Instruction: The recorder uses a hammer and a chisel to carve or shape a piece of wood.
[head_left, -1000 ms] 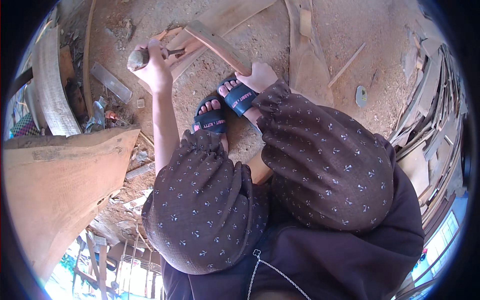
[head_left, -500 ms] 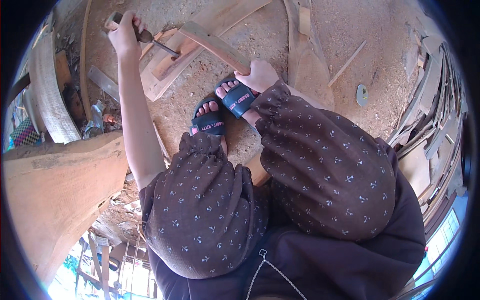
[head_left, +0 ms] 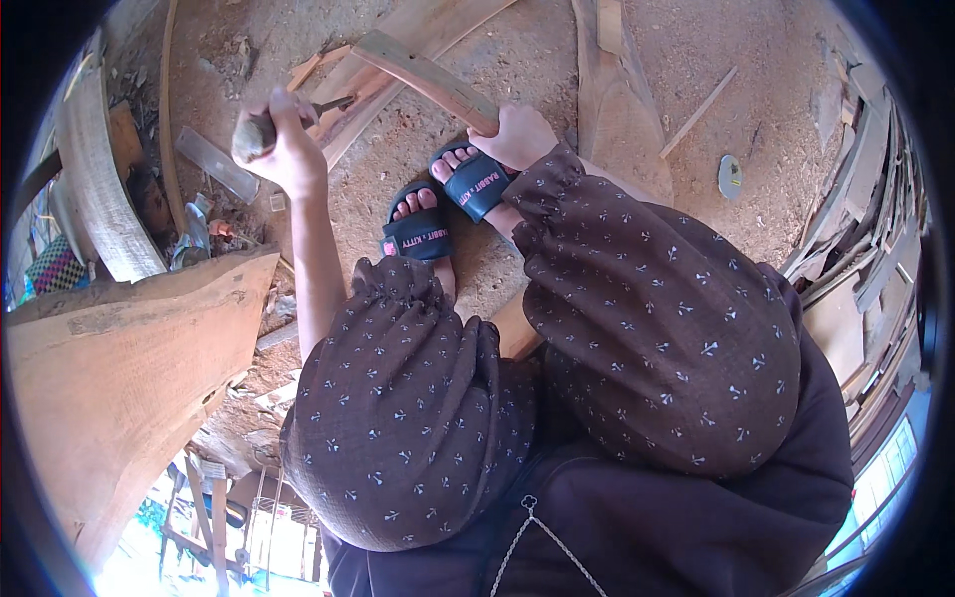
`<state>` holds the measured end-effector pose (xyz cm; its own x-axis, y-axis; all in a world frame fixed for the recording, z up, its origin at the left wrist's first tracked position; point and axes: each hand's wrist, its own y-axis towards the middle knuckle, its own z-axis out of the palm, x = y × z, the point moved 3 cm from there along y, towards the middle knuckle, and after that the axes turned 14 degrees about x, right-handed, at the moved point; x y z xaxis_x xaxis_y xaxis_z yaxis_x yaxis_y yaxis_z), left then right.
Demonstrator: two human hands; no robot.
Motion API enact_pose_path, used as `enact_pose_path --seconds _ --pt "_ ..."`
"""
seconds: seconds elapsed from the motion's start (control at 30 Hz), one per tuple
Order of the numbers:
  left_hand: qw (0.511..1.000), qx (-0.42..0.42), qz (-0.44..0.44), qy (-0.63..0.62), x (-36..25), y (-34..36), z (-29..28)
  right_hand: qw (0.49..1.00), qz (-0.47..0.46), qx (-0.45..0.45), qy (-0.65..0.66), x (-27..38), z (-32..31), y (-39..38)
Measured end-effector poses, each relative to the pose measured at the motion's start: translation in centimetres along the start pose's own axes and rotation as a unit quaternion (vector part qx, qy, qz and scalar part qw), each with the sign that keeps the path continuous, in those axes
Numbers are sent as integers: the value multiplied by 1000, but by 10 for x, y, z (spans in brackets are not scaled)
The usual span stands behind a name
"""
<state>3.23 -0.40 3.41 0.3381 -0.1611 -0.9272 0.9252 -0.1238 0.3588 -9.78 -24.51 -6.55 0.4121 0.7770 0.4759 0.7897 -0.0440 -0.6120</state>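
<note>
My left hand (head_left: 288, 149) is wrapped round the wooden handle of a chisel (head_left: 256, 137). Its dark metal shank points right, with the tip over a long plank (head_left: 435, 38) lying on the ground; whether the tip touches the wood I cannot tell. The fingers of my right hand (head_left: 519, 137) close on the near end of a flat wooden slat (head_left: 428, 80). That slat slants up and left across the plank, its far end near the chisel tip. Both hands are just beyond my feet in dark slide sandals (head_left: 477, 189).
A thick wooden slab (head_left: 129, 368) rises at the left, close to my left forearm. Another board (head_left: 622, 119) and a thin stick (head_left: 698, 111) lie at the right. Stacked offcuts (head_left: 875, 219) line the far right. Wood chips cover the ground.
My left hand has come nearer to me and a little right, swinging the chisel's handle down while the tip stays near the same spot. The right hand and slat have barely shifted.
</note>
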Motion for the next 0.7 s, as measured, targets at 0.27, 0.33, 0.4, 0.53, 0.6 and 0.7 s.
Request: enact_pose_path --seconds 0.27,0.33,0.4,0.53,0.6,0.7 --pt "996 46 70 43 6 -30 5 1000 -10 -2 4 -4 -2 1" --pt "991 77 73 78 5 -31 6 1000 -8 1 5 -4 -2 1" --pt "993 74 60 70 6 -31 3 1000 -8 3 5 -3 -1 1" --pt "992 85 80 47 7 -28 3 1000 11 14 10 -5 -2 3" --pt "992 83 73 52 8 -30 0 999 27 36 15 -3 0 3" --pt "993 70 80 57 9 -30 0 999 23 34 10 2 -1 -1"
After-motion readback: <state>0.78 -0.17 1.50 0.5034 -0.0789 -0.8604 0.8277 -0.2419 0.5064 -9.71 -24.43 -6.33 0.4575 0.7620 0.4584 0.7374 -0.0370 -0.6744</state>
